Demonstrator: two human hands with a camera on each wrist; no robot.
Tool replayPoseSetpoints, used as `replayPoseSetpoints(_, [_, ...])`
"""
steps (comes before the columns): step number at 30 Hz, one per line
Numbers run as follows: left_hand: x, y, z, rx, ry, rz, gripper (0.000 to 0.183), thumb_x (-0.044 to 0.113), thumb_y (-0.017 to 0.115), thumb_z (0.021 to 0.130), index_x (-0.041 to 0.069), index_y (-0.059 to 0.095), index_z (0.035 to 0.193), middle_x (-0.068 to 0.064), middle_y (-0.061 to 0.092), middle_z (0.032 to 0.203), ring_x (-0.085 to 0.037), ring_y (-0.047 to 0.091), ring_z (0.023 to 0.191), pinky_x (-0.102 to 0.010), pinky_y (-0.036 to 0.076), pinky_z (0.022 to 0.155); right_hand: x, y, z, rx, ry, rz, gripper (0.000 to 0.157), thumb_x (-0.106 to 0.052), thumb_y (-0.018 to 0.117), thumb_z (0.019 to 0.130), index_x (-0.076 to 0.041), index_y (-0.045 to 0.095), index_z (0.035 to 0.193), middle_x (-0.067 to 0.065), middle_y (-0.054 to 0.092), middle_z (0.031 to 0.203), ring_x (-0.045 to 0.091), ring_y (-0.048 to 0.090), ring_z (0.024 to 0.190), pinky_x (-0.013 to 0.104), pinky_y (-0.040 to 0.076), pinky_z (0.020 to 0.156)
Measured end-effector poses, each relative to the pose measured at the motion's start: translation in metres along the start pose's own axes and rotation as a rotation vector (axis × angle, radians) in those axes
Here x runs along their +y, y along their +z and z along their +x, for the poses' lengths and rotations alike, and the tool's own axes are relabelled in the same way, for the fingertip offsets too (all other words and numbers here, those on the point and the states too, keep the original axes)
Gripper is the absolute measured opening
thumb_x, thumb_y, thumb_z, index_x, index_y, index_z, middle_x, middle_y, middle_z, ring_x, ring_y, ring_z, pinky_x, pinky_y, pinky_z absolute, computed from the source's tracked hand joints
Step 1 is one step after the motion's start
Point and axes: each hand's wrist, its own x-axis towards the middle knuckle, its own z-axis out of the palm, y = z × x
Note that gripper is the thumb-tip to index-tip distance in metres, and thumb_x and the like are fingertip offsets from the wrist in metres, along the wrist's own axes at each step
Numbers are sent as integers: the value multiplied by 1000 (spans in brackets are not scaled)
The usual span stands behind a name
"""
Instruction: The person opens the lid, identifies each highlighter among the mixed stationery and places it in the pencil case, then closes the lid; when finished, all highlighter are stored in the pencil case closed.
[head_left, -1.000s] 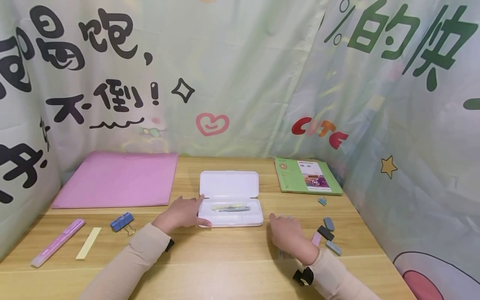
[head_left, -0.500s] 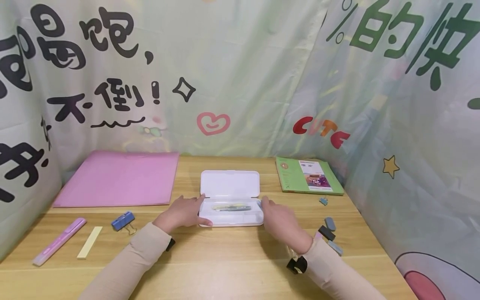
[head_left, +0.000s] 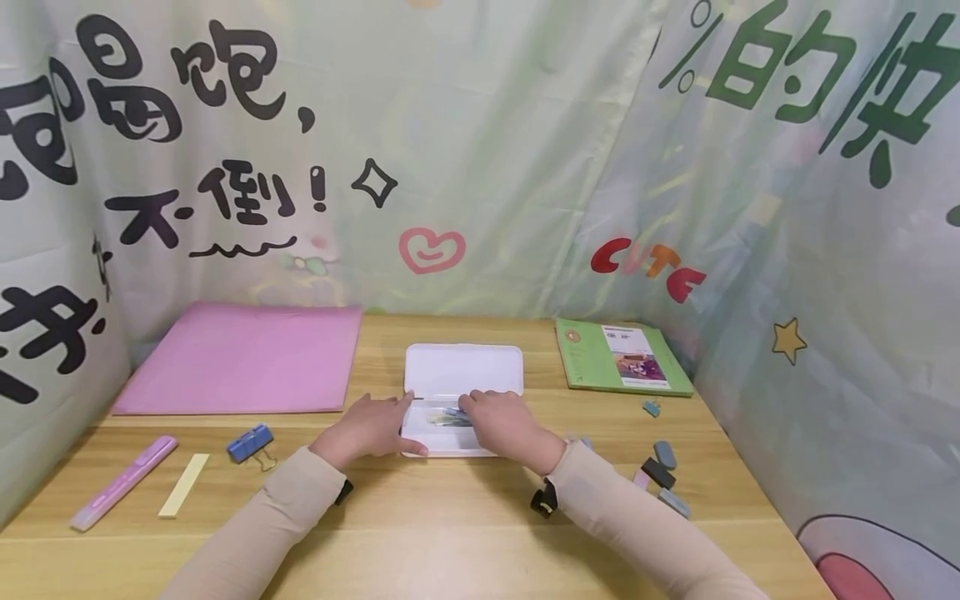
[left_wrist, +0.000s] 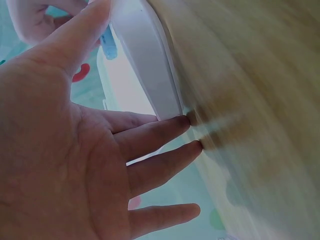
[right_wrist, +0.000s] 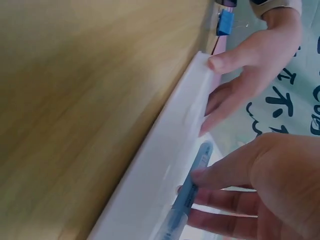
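A white pencil case (head_left: 464,369) lies with its lid laid back at the middle of the wooden table. My left hand (head_left: 369,429) holds its left end, thumb at the front corner and fingers towards the hinge; in the left wrist view the fingers are straight and spread. Over the right part of the tray, my right hand (head_left: 510,425) pinches a slim blue pen (right_wrist: 187,192) with a clear end, between thumb and fingers. The pen slants over the case in the right wrist view. Other pens (head_left: 447,417) lie in the tray, partly hidden by the right hand.
At the left are a pink folder (head_left: 243,358), a purple stick-like case (head_left: 125,483), a pale yellow strip (head_left: 184,486) and a blue binder clip (head_left: 250,443). On the right lie a green book (head_left: 626,357), a small teal clip (head_left: 651,408) and several erasers (head_left: 658,473).
My right hand has moved left and forward from the table right of the pencil case to over its tray, carrying the pen. The left hand has stayed at the case's left end.
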Motion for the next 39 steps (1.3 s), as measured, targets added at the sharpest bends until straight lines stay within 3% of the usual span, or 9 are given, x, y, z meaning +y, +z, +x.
replayPoseSetpoints(14, [2,0,-1,-11,-12,-3,102,73,49,61,8,28,136,-12,44,126,-28,41,115,-53,19,96,-2,17,7,19,-45,-12,22,-11,54,79,-20,62,97,-3,54,84,12,51,66,25,39,39])
replayPoseSetpoints(25, [1,2,1,-5,-9,0,102,73,49,62,7,27,136,-11,45,126,-28,39,116,-54,19,96,0,22,7,30,7,41,13,-6,54,78,-17,59,82,-5,46,73,9,44,60,23,36,38])
replayPoseSetpoints(34, [2,0,1,-18,-19,0,103,73,49,61,8,26,137,-12,43,128,-27,40,116,-52,19,96,5,23,3,15,27,79,13,-6,54,79,-17,60,82,-5,50,75,8,47,63,24,40,41])
replayPoseSetpoints(39, [2,-1,-1,-13,-15,-18,102,72,50,62,7,26,137,-13,44,127,-28,39,116,-53,17,97,13,13,-6,51,68,100,12,-6,55,77,-16,59,82,-5,51,75,9,49,64,23,42,44])
